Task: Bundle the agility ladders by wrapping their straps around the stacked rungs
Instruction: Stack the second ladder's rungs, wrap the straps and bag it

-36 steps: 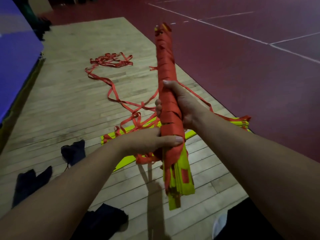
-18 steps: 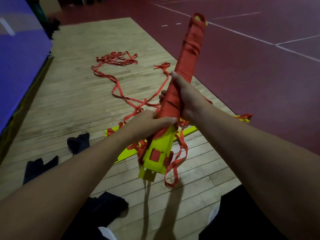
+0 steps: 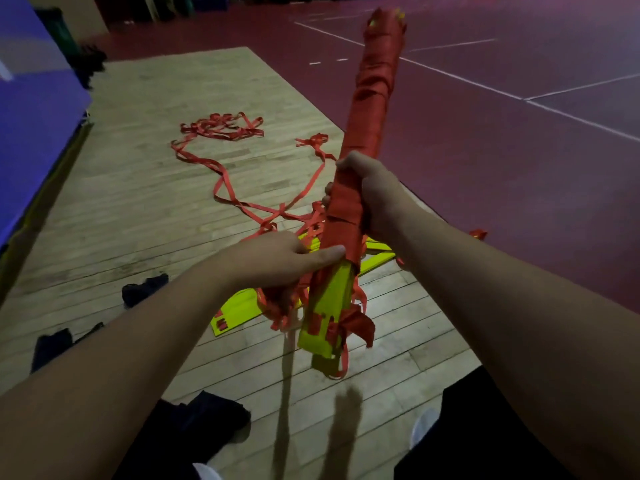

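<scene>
Yellow plastic, bare of wrapping, marked the near end of the stacked flat rungs (image 3: 325,313), which the person held up off the ground, tilted away and to the right. A ragged tail and a few slack loops of red-orange woven strap (image 3: 358,325) hung from that end. Just above it the left hand (image 3: 273,268) had its fingers curled round a bunch of slack strap, and its thumb pressed against the lowest turn of the wrap. Farther up, the right hand (image 3: 375,199) clasped the wrapped middle of the stack, fingers closed round it. Beyond that hand the strap covered the rungs in close turns to the far tip.

On the pale wooden floor (image 3: 138,209) below lay a second set of flat yellow rungs (image 3: 239,311), unwrapped, with long loose red-orange straps (image 3: 221,129) trailing away from it into a heap. Dark cloth pieces (image 3: 145,289) lay to the left, and a blue mat (image 3: 31,109) edged that side. A dark red court floor (image 3: 519,140) stretched off to the right.

The step in hand looked like the closing turns on the first bundle. The next move probably called for pulling the slack taut with the left hand, passing it round the bare yellow end while the right hand kept the stack from twisting, then tucking the tail under a turn.
</scene>
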Motion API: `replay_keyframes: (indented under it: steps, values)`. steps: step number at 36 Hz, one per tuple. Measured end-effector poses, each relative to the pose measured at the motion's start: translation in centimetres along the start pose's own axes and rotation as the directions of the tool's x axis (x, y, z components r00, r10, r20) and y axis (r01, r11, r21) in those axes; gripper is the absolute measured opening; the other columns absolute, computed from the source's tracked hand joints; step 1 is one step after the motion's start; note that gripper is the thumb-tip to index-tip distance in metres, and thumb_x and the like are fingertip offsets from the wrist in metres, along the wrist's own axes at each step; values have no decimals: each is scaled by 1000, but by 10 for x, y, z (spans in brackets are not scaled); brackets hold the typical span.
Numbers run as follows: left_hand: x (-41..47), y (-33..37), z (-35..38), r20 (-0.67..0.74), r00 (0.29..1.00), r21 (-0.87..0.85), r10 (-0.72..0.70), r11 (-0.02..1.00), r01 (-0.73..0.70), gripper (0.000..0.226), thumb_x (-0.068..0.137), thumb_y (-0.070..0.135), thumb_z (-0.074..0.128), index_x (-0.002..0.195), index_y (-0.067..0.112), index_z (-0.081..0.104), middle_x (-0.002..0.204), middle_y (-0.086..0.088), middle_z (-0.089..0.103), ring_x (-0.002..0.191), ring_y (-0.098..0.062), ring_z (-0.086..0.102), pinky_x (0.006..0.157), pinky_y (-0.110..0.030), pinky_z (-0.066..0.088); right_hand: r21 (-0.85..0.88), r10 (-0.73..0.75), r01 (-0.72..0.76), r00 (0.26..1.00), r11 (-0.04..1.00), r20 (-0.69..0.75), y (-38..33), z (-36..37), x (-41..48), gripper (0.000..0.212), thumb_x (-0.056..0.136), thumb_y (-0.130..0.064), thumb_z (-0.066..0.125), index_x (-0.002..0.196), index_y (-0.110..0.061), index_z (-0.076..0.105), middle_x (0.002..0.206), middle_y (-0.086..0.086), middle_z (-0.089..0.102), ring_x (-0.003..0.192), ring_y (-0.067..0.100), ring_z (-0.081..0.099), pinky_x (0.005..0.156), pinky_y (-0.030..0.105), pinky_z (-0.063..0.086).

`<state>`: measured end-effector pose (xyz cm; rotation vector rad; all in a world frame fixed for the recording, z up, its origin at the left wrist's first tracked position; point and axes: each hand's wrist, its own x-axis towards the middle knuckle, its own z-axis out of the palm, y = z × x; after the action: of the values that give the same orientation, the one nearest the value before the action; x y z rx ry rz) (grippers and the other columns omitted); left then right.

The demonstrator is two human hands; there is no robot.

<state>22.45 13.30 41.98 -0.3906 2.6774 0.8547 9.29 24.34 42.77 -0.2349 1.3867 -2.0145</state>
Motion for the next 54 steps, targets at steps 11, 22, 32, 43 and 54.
replay_keyframes:
  steps: [11,22,32,43,54]
  values:
    - [7,-7,17,-116,984,-100,133,984,-145,56,73,76,64,92,24,70,82,-7,70,79,-23,67,69,-36,52,8,-141,141,990,990,-4,-7,7,7,30,93,-36,66,103,-8,58,89,13,67,73,27,71,74,40,61]
    - [-9,-8,19,110,940,-635,324,750,-185,47,56,55,70,90,23,74,100,-6,76,105,-35,68,100,-46,51,290,66,-194,915,937,397,-7,18,-3,32,88,-35,58,91,-4,54,74,11,56,55,21,58,55,27,55]
    - [-1,-16,16,42,979,-584,198,800,-137,43,64,59,77,84,21,70,79,6,74,77,-17,70,78,-31,56,263,122,-181,967,948,225,2,19,8,25,92,-34,61,87,-12,49,67,9,55,53,22,55,57,28,52]
    - [3,-20,23,66,983,-573,173,813,-104,64,59,79,68,93,25,77,98,-1,76,93,-19,72,92,-39,54,141,139,-169,970,975,199,4,11,10,33,89,-33,66,105,-14,45,70,11,59,57,24,59,61,31,54]
    - [7,-2,42,-98,995,-114,19,993,-30,59,69,80,60,89,25,67,85,2,72,78,-14,68,75,-38,58,-342,-301,253,949,905,-95,4,16,10,18,91,-26,68,92,-12,58,80,12,54,67,26,60,61,37,57]
